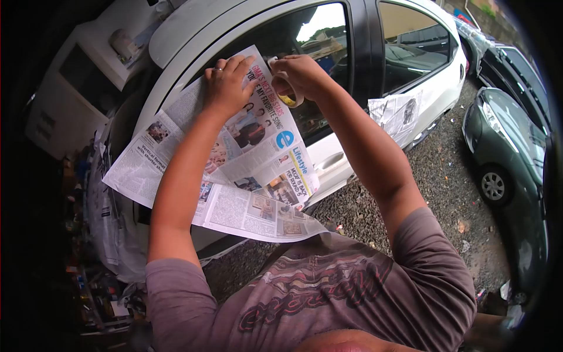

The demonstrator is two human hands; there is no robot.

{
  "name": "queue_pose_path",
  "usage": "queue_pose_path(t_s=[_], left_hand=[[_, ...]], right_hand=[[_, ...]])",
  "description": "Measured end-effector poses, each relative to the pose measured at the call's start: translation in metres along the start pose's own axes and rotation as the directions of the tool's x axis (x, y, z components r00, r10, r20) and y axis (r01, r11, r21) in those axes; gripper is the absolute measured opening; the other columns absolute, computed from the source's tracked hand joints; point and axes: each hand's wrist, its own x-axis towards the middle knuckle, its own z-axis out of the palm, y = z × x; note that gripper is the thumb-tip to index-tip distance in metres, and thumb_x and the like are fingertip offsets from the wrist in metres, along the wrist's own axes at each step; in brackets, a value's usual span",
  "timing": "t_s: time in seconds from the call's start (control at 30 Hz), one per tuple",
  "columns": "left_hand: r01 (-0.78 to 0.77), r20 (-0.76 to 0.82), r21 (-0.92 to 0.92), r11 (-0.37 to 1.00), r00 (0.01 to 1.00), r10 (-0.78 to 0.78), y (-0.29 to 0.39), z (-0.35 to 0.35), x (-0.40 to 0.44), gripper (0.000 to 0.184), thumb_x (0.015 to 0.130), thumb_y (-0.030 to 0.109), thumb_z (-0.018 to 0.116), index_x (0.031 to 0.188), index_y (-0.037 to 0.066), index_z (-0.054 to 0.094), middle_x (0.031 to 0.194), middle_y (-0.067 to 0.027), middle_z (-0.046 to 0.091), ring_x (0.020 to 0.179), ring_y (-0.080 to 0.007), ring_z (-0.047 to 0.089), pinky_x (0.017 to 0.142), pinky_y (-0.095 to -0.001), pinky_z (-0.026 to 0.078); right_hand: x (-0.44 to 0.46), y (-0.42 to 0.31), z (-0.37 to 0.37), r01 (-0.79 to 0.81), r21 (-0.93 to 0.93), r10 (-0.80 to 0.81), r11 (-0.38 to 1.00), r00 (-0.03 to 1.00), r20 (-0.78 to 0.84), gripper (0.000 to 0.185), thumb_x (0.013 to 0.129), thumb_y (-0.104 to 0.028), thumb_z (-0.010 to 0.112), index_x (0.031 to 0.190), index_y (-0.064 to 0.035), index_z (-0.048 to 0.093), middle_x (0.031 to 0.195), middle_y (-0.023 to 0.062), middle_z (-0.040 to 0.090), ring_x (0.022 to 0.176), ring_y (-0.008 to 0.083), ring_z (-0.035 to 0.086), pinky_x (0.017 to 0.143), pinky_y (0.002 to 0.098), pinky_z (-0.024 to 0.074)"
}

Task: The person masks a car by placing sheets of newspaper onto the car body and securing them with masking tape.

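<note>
A large newspaper sheet lies against the side of a white car, over part of its front window. My left hand presses flat on the upper part of the paper, fingers spread, with a ring on one finger. Near the paper's upper right edge, my right hand is closed around a roll of tape, which hangs below the fingers in front of the window glass. The sheet's lower edge hangs loose toward my shirt.
Another piece of newspaper is on the car's rear door. A dark green car stands at the right on gravel ground. Cluttered items fill the lower left, and a white cabinet-like structure stands upper left.
</note>
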Motion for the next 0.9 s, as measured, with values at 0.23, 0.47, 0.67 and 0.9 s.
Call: queue_pose_path(t_s=[0.23, 0.47, 0.67, 0.9], left_hand=[[0.023, 0.045, 0.154, 0.988, 0.999, -0.030, 0.009, 0.001, 0.001, 0.071, 0.089, 0.037, 0.080, 0.153, 0.025, 0.052, 0.143, 0.0011, 0.058, 0.126, -0.0249, 0.054, 0.102, -0.0509, 0.040], [0.045, 0.006, 0.110, 0.993, 0.999, -0.045, 0.005, 0.007, 0.000, 0.076, 0.084, 0.033, 0.083, 0.153, 0.022, 0.052, 0.143, -0.0005, 0.060, 0.129, -0.0281, 0.057, 0.104, -0.0536, 0.040], [0.061, 0.024, 0.110, 0.992, 0.998, -0.064, 0.005, 0.008, 0.002, 0.078, 0.083, 0.032, 0.084, 0.154, 0.022, 0.051, 0.145, -0.0004, 0.060, 0.130, -0.0286, 0.056, 0.105, -0.0537, 0.040], [0.059, 0.015, 0.110, 0.992, 0.998, -0.061, 0.004, 0.011, 0.002, 0.085, 0.082, 0.033, 0.085, 0.157, 0.024, 0.045, 0.145, -0.0009, 0.060, 0.131, -0.0296, 0.057, 0.105, -0.0535, 0.040]], right_hand=[[0.034, -0.033, 0.005, -0.006, -0.313, 0.029, 0.950, 0.997, 0.070, 0.022, 0.102, -0.016, 0.067, 0.119, -0.0019, 0.073, 0.100, 0.0122, 0.078, 0.084, 0.0197, 0.080, 0.069, 0.0358, 0.0678], [0.075, -0.019, 0.004, 0.333, -0.704, -0.161, 0.627, 0.940, 0.300, 0.026, 0.104, -0.025, 0.065, 0.108, -0.0003, 0.073, 0.092, 0.0104, 0.078, 0.080, 0.0191, 0.079, 0.070, 0.0356, 0.0670], [0.082, -0.022, 0.008, 0.145, -0.669, -0.034, 0.729, 0.984, 0.176, 0.030, 0.104, -0.027, 0.065, 0.107, 0.0018, 0.073, 0.093, 0.0129, 0.078, 0.081, 0.0213, 0.079, 0.072, 0.0367, 0.0668], [0.095, -0.019, 0.018, 0.090, -0.620, -0.019, 0.780, 0.992, 0.121, 0.029, 0.100, -0.023, 0.069, 0.112, 0.0022, 0.073, 0.104, 0.0153, 0.078, 0.090, 0.0292, 0.080, 0.083, 0.0417, 0.0656]])
